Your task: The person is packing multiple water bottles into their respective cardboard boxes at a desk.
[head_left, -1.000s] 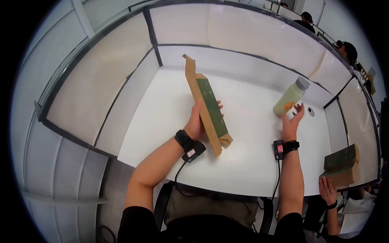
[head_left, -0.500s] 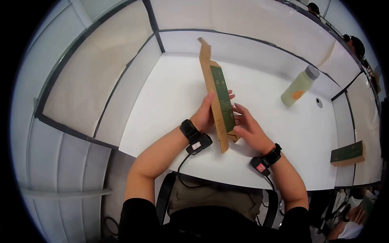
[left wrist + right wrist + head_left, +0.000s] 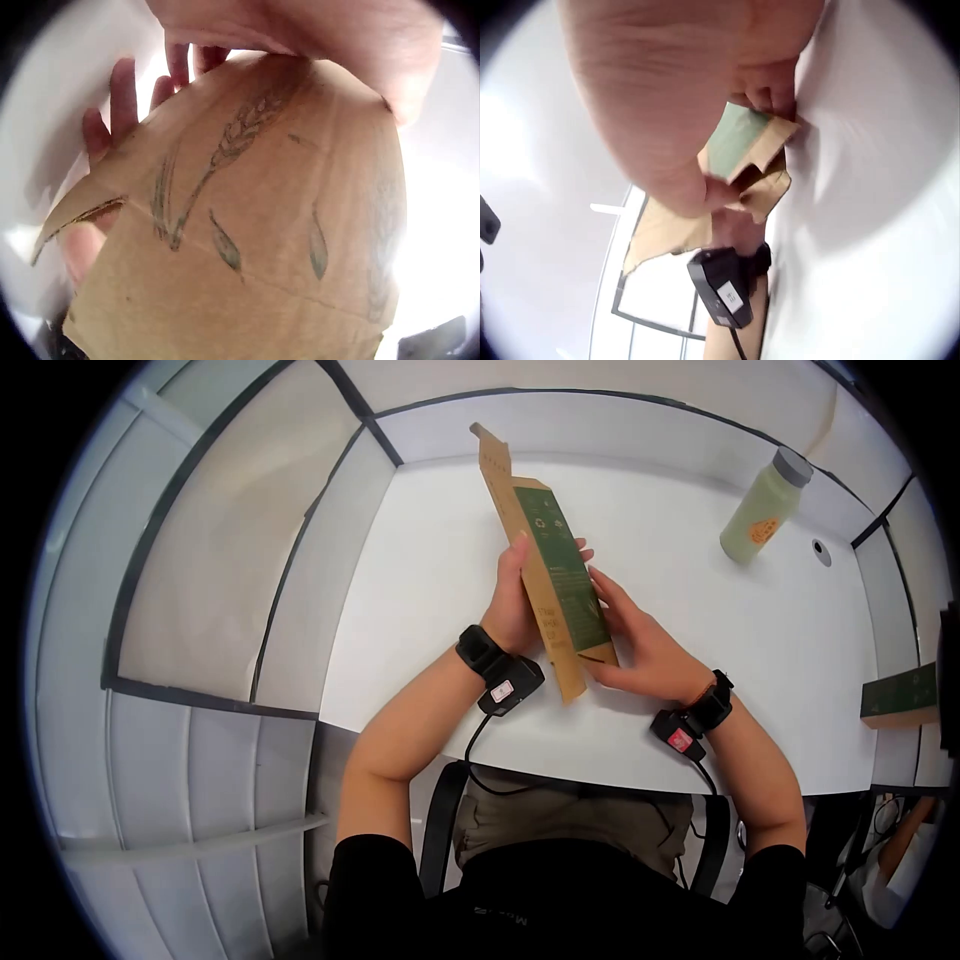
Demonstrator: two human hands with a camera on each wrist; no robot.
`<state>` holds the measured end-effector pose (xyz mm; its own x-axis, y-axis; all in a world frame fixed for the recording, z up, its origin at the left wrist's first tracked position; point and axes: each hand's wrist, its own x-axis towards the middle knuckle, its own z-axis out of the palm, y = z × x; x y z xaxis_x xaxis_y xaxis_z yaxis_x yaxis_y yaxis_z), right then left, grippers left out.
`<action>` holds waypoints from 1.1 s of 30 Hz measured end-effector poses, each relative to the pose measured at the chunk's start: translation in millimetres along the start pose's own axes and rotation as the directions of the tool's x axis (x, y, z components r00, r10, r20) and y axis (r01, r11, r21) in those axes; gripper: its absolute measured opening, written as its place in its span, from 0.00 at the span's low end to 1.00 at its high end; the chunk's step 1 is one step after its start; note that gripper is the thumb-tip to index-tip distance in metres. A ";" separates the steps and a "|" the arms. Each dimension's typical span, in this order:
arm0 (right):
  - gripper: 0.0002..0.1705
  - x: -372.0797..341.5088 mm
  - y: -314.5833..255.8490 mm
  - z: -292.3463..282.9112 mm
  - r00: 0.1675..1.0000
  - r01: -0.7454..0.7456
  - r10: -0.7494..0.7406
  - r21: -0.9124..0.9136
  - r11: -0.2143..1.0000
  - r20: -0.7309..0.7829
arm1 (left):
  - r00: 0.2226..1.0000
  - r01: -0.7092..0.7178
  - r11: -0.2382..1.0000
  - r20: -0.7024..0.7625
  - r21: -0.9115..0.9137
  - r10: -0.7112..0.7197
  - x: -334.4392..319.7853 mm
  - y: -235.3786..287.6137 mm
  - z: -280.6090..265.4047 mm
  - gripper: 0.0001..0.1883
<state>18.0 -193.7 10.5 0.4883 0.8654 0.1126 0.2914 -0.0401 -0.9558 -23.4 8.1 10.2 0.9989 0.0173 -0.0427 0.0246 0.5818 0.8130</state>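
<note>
An opened cardboard box (image 3: 568, 565), brown with a green printed panel, is held tilted over the white table. My left hand (image 3: 512, 600) grips it from the left, thumb on the brown side and fingertips showing past the far edge. In the left wrist view, a brown face with wheat drawings (image 3: 247, 225) fills the middle. At the box's near end, my right hand (image 3: 655, 650) has its fingers along the right side and its thumb by the end. From the right wrist, the thumb presses on a torn-looking end flap (image 3: 769, 195). A long flap stands out at the far end.
A pale green bottle (image 3: 762, 510) with a grey lid stands at the back right, near a round cable hole (image 3: 821, 552) in the table (image 3: 430, 560). White panels with dark edging (image 3: 340, 510) enclose it. Another green and brown box (image 3: 900, 695) is at the far right.
My right hand has come left from beside the bottle to the near end of the box. The left hand has kept its grip on the box. The head view has shifted.
</note>
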 end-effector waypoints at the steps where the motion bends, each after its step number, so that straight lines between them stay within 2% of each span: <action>1: 0.56 0.6 3.9 2.6 0.999 -0.013 0.011 -0.052 0.999 -0.045 | 1.000 0.008 1.000 -0.018 0.005 -0.008 -1.9 1.2 3.8 0.47; 2: 0.54 1.1 3.9 3.8 0.998 0.019 -0.027 -0.143 0.990 -0.058 | 0.999 0.016 1.000 -0.035 0.009 -0.016 -2.8 0.8 5.5 0.47; 5: 0.50 1.0 1.9 3.6 0.985 0.089 -0.141 -0.399 0.913 -0.103 | 0.998 0.029 1.000 0.052 0.002 -0.030 3.7 -6.5 -11.5 0.46; 7: 0.47 0.5 0.1 3.4 0.965 0.113 -0.222 -0.541 0.834 -0.142 | 0.999 -0.015 0.998 -0.042 0.062 0.018 5.7 -10.5 -6.7 0.45; 8: 0.47 0.0 -0.1 3.4 0.970 0.100 -0.201 -0.537 0.838 -0.134 | 0.995 -0.043 0.995 -0.091 0.095 0.052 6.9 -10.7 -5.5 0.45; 9: 0.46 -0.5 -0.4 3.4 0.976 0.087 -0.180 -0.534 0.841 -0.125 | 0.998 -0.006 0.997 -0.056 0.073 0.010 9.7 -9.0 -10.4 0.45; 10: 0.46 -0.8 -0.7 3.5 0.980 0.075 -0.160 -0.532 0.843 -0.116 | 0.996 -0.026 0.997 -0.088 0.068 0.032 10.9 -11.0 -12.1 0.45; 14: 0.40 -1.4 7.8 1.3 0.952 0.120 -0.266 -0.620 0.775 -0.149 | 0.984 -0.068 0.998 -0.167 -0.016 0.064 11.0 -9.1 -4.7 0.44; 18: 0.32 0.8 -1.5 6.4 0.913 0.140 -0.371 -0.724 0.676 -0.170 | 0.979 -0.035 0.987 -0.204 -0.158 0.002 6.0 -2.5 8.1 0.45; 21: 0.26 1.2 1.0 7.2 0.914 0.184 -0.397 -0.782 0.595 -0.087 | 0.992 0.072 0.990 -0.098 -0.123 -0.085 0.5 -1.7 12.5 0.45; 25: 0.19 -0.1 9.4 6.4 0.878 0.245 -0.479 -0.852 0.463 -0.007 | 0.993 0.047 0.990 -0.104 -0.134 -0.061 4.6 -3.9 15.8 0.45; 27: 0.20 0.1 7.8 5.1 0.878 0.180 -0.465 -0.819 0.545 -0.117 | 0.994 0.060 0.981 -0.074 -0.183 -0.075 7.1 -6.1 2.7 0.44; 28: 0.20 0.0 5.3 3.5 0.874 0.148 -0.454 -0.797 0.585 -0.171 | 0.996 0.030 0.990 -0.078 -0.135 -0.041 9.5 -8.2 -2.4 0.41; 29: 0.30 -1.6 1.7 1.0 0.896 0.133 -0.379 -0.672 0.728 -0.232 | 0.997 -0.001 0.996 -0.080 -0.087 -0.006 12.1 -10.5 -7.5 0.39; 30: 0.34 -1.7 1.7 0.7 0.922 0.073 -0.271 -0.564 0.823 -0.275 | 0.996 -0.032 0.999 -0.080 -0.038 0.028 13.5 -11.0 -9.1 0.36; 32: 0.43 -0.4 1.5 -1.3 0.948 -0.065 -0.040 -0.317 0.946 -0.315 | 0.985 -0.093 0.990 -0.136 0.108 0.107 16.1 -11.6 -11.5 0.29; 33: 0.52 -0.6 6.4 -4.4 0.963 -0.015 -0.049 -0.236 0.972 -0.263 | 0.976 -0.121 0.976 -0.157 0.182 0.150 17.1 -11.7 -10.7 0.27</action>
<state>23.2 -196.7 5.6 0.6727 0.7041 0.2273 0.4701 -0.1695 -0.8662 -7.0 10.3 -6.3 0.9727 0.2319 -0.0108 -0.0895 0.4176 0.9042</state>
